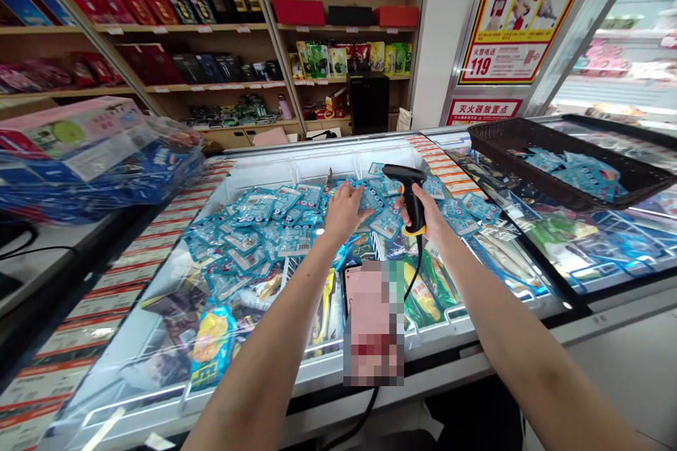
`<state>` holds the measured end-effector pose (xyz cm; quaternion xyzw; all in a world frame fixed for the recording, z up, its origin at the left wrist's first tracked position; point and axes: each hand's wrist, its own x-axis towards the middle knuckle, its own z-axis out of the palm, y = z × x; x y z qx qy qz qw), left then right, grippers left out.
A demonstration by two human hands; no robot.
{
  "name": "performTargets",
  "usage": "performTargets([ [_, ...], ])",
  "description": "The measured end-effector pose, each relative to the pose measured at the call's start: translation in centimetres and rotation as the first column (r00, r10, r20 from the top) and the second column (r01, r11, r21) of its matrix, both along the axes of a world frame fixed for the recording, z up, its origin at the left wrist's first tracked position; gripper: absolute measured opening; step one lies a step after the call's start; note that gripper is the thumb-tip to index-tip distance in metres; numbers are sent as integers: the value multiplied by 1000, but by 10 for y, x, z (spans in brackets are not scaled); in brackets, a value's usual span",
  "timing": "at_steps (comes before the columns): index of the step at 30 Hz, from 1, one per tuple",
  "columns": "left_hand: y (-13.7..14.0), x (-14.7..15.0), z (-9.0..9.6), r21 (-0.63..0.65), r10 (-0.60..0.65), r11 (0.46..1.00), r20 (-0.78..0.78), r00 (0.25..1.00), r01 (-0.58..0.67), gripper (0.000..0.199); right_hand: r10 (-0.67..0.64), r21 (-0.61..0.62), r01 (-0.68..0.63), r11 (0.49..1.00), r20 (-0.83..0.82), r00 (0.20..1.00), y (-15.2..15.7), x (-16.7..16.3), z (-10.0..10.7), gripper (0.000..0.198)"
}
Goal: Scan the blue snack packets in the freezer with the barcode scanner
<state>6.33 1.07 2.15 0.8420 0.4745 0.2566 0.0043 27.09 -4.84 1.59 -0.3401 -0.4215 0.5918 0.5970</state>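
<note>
My right hand [427, 215] grips a black and yellow barcode scanner [411, 201] by its handle, with the head pointing left. A cable hangs from the handle's base. My left hand [345, 211] reaches over a spread of small blue packets [248, 211], thumb apart from the fingers; the fingertips are at the packets, and whether they touch one I cannot tell. The packets lie on the glass top of a chest freezer [449, 328], many with barcodes showing. A phone [367, 324], partly blurred out, lies on the glass below my hands.
A dark basket [560, 155] with more blue packets stands at the right. Plastic-wrapped boxes [95, 148] sit at the left. Price-label strips [121, 296] run along the freezer. Behind are shelves [201, 28] of bottles and boxes, and a fire-safety poster [521, 21].
</note>
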Motion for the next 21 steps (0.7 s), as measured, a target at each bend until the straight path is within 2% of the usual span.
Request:
performTargets([
  [3,-3,-15,-1,-43,98,995,181,979,-92,46,-4,0,4,1000,8,1000,0,0,0,49],
  [5,-5,-28,-4,-91,144,989,360,922,-119,37,-8,0,8,1000,9,1000,-1,-1,0,49],
  [8,-6,-48,-13,-163,232,972,612,756,-166,32,-3,2,3,1000,-2,1000,-3,-1,1,46],
  [11,-3,-64,-22,-277,284,956,789,545,-97,35,29,4,-28,1000,-10,1000,-5,-1,1,45],
  [13,0,-70,-26,-321,308,946,840,446,-50,38,48,13,-48,999,-5,999,-5,-1,1,46],
  [15,3,-73,-27,-334,317,942,858,405,-29,39,68,27,-68,997,9,998,-6,-1,0,46],
  [21,1,-70,-26,-318,281,947,879,386,35,36,163,72,-165,984,31,986,-10,-2,1,39],
])
